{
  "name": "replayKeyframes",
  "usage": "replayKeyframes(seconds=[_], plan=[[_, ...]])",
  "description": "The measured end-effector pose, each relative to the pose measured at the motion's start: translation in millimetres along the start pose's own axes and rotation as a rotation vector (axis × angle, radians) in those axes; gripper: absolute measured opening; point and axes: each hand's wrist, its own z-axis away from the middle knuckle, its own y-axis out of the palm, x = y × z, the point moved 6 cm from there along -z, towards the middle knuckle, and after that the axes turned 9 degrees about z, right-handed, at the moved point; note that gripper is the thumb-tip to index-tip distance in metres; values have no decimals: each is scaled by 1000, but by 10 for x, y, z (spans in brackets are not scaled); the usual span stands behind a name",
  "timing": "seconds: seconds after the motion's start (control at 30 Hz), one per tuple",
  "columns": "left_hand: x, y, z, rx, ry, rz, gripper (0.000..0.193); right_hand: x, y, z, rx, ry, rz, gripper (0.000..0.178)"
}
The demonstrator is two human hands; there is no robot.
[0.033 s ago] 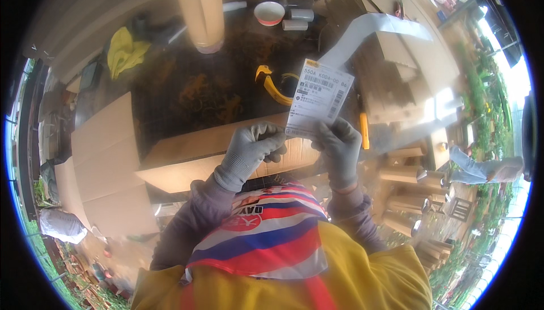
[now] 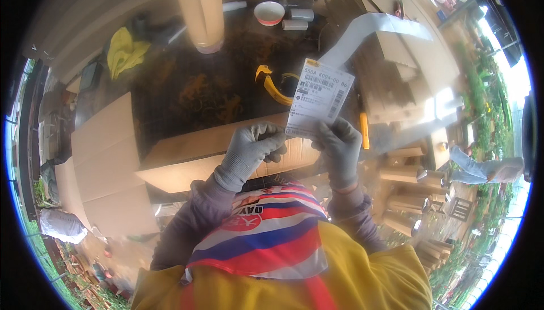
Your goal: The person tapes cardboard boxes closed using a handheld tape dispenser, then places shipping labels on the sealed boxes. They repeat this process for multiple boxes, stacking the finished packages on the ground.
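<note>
My gloved left hand (image 2: 256, 150) and gloved right hand (image 2: 340, 144) pinch the lower edge of a white printed shipping label (image 2: 320, 97), one at each bottom corner. The label stands tilted up before me, its printed face toward me. Behind its top edge runs a long white strip of labels (image 2: 362, 29), draped over cardboard; I cannot tell whether the two are joined. Below and behind my hands lies a long cardboard box (image 2: 192, 168). A yellow tape dispenser (image 2: 275, 90) rests on the dark table (image 2: 170, 92), just left of the label.
A yellow cutter (image 2: 364, 131) lies right of my right hand. At the back are a bowl (image 2: 269, 13), small rolls (image 2: 301, 15) and a tall brown roll (image 2: 199, 9). Yellow cloth (image 2: 126, 54) and a cardboard sheet (image 2: 113, 165) are left. Flattened cardboard (image 2: 399, 83) and several tubes (image 2: 402, 174) are right.
</note>
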Motion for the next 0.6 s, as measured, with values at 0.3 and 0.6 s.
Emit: replayKeyframes(seconds=[0.3, 0.6], plan=[[12, 27, -21, -5, 55, 22, 13, 49, -16, -46, 51, 95, 59, 12], [-73, 133, 81, 6, 218, 86, 10, 524, 254, 217, 154, -522, 566, 23]])
